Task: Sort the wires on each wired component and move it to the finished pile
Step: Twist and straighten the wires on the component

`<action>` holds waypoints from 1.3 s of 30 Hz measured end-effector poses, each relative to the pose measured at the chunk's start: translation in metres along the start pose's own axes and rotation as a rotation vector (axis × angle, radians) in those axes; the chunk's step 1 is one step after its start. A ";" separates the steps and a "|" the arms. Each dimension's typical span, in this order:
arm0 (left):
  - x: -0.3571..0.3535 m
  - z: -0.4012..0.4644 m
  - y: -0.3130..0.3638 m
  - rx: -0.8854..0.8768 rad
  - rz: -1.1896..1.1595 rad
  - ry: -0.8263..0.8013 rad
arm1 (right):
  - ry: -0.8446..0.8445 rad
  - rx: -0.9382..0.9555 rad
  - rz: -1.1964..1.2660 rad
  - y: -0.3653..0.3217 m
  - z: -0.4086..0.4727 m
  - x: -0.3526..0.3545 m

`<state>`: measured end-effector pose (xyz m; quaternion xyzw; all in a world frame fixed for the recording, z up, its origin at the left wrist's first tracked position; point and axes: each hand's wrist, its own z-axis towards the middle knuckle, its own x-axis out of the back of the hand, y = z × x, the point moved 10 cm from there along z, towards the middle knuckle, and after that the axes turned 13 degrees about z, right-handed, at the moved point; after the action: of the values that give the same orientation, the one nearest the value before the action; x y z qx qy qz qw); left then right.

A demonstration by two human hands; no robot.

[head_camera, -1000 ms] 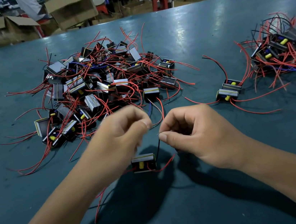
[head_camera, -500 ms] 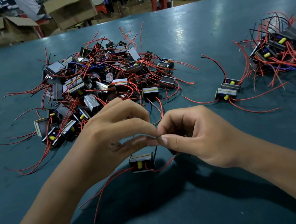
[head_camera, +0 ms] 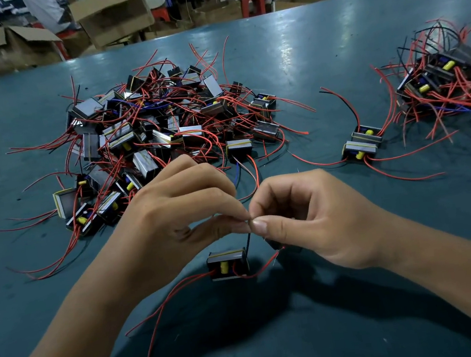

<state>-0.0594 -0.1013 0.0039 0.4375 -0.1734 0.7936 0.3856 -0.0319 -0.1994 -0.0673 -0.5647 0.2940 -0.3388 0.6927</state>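
1. Closest to me, both forearms come in from the bottom corners over the teal desk [head_camera: 367, 325], throwing a dark shadow under them.
2. Just past that shadow the wired component [head_camera: 228, 264] I am working on sits on the desk, below and between my hands; its yellow part faces me and red wires trail off to the near left.
3. A black wire [head_camera: 248, 244] rises from the component's right side to where my fingertips meet.
4. My left hand [head_camera: 173, 213] has its thumb and forefinger pressed together, pinching the top end of that black wire; the other fingers are curled above it.
5. My right hand [head_camera: 317, 221] meets it tip to tip, thumb and forefinger pinching the same wire end, the remaining fingers curled in. A red wire [head_camera: 265, 267] runs from the component up under this palm; I cannot tell whether the palm holds it.
6. Beyond my left hand lies the large unsorted pile [head_camera: 156, 129] of components, red wires sprawling out on all sides.
7. To the right, well apart from that heap, two components [head_camera: 363, 143] rest touching each other.
8. Farther right, at the desk's edge of view, is the finished pile [head_camera: 449, 81].
9. Behind the desk stand open cardboard boxes [head_camera: 114, 14] and red stools [head_camera: 253, 2].
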 end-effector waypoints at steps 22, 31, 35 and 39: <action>-0.064 -0.038 -0.040 0.882 -0.866 -0.257 | 0.161 0.194 -0.441 -0.023 -0.004 0.005; -0.077 -0.044 -0.034 0.938 -0.970 -0.362 | 0.157 0.207 -0.498 -0.025 -0.004 0.003; -0.071 -0.039 -0.040 0.902 -0.891 -0.254 | 0.189 0.195 -0.423 -0.024 -0.004 0.008; -0.069 -0.034 -0.042 0.796 -0.830 -0.288 | 0.237 0.149 -0.319 -0.019 -0.004 0.020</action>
<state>-0.0242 -0.0850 -0.0747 0.6832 0.2724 0.5131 0.4426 -0.0259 -0.2200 -0.0498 -0.5076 0.2545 -0.5289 0.6307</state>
